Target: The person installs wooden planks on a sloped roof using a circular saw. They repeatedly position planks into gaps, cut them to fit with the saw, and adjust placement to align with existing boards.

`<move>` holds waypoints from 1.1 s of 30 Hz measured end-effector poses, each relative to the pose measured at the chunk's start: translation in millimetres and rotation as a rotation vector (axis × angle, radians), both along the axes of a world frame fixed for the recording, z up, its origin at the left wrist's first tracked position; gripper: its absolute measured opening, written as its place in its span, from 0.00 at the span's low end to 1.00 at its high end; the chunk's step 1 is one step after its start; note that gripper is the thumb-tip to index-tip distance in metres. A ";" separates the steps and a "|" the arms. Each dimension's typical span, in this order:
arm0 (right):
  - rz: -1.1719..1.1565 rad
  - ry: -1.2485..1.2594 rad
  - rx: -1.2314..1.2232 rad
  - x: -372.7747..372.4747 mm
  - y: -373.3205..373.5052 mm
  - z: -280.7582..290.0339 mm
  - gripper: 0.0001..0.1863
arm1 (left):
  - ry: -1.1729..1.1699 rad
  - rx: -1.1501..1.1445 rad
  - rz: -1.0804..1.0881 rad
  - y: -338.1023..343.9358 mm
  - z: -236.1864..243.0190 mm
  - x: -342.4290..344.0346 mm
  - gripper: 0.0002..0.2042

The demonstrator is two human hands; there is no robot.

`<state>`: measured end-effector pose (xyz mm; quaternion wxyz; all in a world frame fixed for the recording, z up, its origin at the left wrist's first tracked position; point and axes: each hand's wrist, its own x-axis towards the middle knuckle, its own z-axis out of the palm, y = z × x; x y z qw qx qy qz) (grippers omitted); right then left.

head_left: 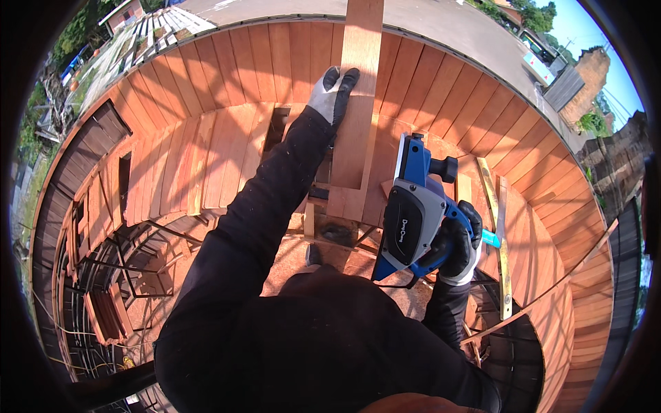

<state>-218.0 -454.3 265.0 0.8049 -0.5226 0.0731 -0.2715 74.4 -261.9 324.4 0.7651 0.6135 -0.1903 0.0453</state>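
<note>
In the head view my left hand (333,93), in a white and dark glove, grips a long upright reddish wooden plank (360,43) at upper centre, which overlaps another board (348,148) below it. My right hand (456,242), gloved alike, holds the rear handle of a blue, grey and black electric planer (413,224), its nose pointing up beside that board. A cyan-handled tool (490,238) lies just right of my right hand, near a yellow spirit level (502,268).
A curved wall of wooden slats (447,89) surrounds me, with a slatted bench (193,158) at left, dark metal framing (138,272) below it and loose short boards (107,313). A thin strip (551,282) slants across the right side. Pavement (468,31) shows beyond the rim.
</note>
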 end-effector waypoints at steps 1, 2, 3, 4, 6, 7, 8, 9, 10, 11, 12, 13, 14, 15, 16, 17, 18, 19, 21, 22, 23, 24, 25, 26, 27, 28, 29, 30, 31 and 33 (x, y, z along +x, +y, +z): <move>0.008 -0.021 0.031 -1.5 4.5 -1.8 0.23 | -0.010 -0.030 -0.059 -3.0 0.4 3.6 0.28; 0.016 -0.043 0.061 -3.3 8.2 -3.0 0.23 | -0.064 -0.008 -0.017 -5.5 -2.4 1.7 0.27; 0.028 -0.051 0.060 -4.6 9.9 -3.0 0.24 | -0.118 0.013 0.027 -8.7 -5.5 -1.4 0.27; 0.034 -0.056 0.055 -6.6 11.6 -1.6 0.24 | -0.171 0.029 0.065 -11.0 -3.7 -7.8 0.26; 0.020 -0.098 0.099 -10.2 10.6 -4.8 0.23 | -0.120 0.048 -0.084 -14.8 16.2 -35.1 0.23; 0.002 -0.109 0.111 -10.5 13.7 -1.2 0.22 | -0.085 0.046 -0.131 -15.9 18.2 -39.1 0.22; -0.016 -0.121 0.123 -10.9 16.8 2.3 0.22 | -0.050 0.044 -0.178 -17.1 20.9 -44.8 0.21; -0.015 -0.129 0.125 -12.7 18.4 5.7 0.22 | -0.140 0.053 -0.030 -23.1 22.2 -56.1 0.17; -0.007 -0.141 0.134 -13.4 18.7 6.8 0.22 | -0.131 0.055 -0.075 -22.2 21.7 -59.1 0.16; 0.008 -0.158 0.121 -14.2 16.2 3.6 0.23 | -0.123 0.057 -0.121 -20.7 20.8 -60.5 0.15; 0.022 -0.174 0.109 -14.9 12.3 -2.9 0.23 | -0.114 0.060 -0.167 -20.4 20.4 -62.7 0.14; 0.033 -0.189 0.094 -15.9 9.8 -6.4 0.24 | -0.108 0.027 -0.178 -21.8 21.6 -68.1 0.14; 0.024 -0.192 0.085 -16.8 9.0 -6.9 0.24 | -0.102 -0.007 -0.189 -23.3 23.4 -75.1 0.13; 0.014 -0.196 0.077 -17.5 8.7 -7.1 0.24 | -0.096 -0.040 -0.201 -25.0 24.8 -79.5 0.12; 0.007 -0.198 0.071 -18.6 9.5 -7.4 0.25 | -0.118 0.004 -0.189 -24.9 24.0 -81.1 0.13; -0.018 -0.193 0.075 -18.5 10.7 -6.3 0.25 | -0.141 0.049 -0.178 -24.0 22.3 -81.6 0.14; -0.043 -0.188 0.080 -17.1 12.3 -3.9 0.25 | -0.164 0.094 -0.166 -23.3 21.5 -82.7 0.16; -0.069 -0.181 0.083 -16.4 13.5 -1.8 0.25 | -0.144 0.095 -0.185 -22.9 21.5 -85.1 0.15; -0.038 -0.187 0.116 -17.0 15.0 2.3 0.26 | -0.105 0.098 -0.223 -21.8 23.8 -91.9 0.15; -0.044 -0.187 0.121 -16.9 14.9 3.1 0.26 | -0.081 0.126 -0.205 -21.8 26.2 -97.2 0.15; -0.051 -0.188 0.127 -16.6 15.0 3.9 0.26 | -0.057 0.156 -0.187 -22.4 29.9 -103.3 0.15; -0.079 -0.187 0.125 -15.8 14.9 4.1 0.26 | -0.072 0.156 -0.195 -23.5 28.8 -104.6 0.14; -0.102 -0.189 0.122 -14.4 15.0 4.4 0.26 | -0.086 0.155 -0.200 -23.3 27.9 -106.4 0.13; -0.094 -0.208 0.131 -13.5 13.7 3.6 0.26 | -0.139 0.125 -0.231 -24.0 20.6 -104.1 0.12; -0.086 -0.226 0.141 -12.7 11.4 2.0 0.26 | -0.230 0.088 -0.233 -25.9 13.3 -101.8 0.11; -0.078 -0.244 0.152 -11.5 10.9 1.7 0.26 | -0.319 0.051 -0.238 -27.6 7.4 -100.1 0.11; -0.093 -0.236 0.149 -10.4 11.5 3.7 0.26 | -0.446 0.006 -0.213 -31.2 3.2 -99.4 0.11; -0.106 -0.229 0.146 -9.4 12.9 7.5 0.26 | -0.422 -0.013 -0.212 -30.9 -0.7 -98.7 0.11; -0.127 -0.220 0.144 -9.6 13.1 8.6 0.26 | -0.398 -0.031 -0.215 -31.7 -0.4 -100.7 0.11; -0.114 -0.244 0.146 -11.1 8.3 5.3 0.26 | -0.052 -0.017 -0.272 -25.3 17.8 -120.7 0.12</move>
